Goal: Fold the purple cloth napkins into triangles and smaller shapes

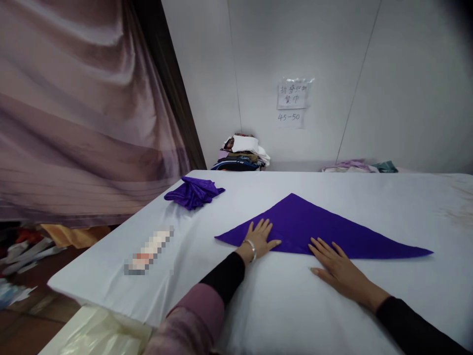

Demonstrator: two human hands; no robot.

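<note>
A flat purple cloth triangle (306,227), seemingly folded once, lies on the white-covered bench (277,301). The left hand (259,239) and right hand (338,271), both spread, rest on its near edge, gripping nothing. Left of it, crumpled purple cloth (194,193) lies unspread.

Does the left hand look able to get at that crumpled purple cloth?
Probably yes: only the flat purple triangle and white tabletop lie between the left hand and the crumpled purple cloth.

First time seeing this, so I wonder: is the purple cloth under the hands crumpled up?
No, the purple cloth lies spread in a triangle, with the left hand and right hand touching it.
</note>
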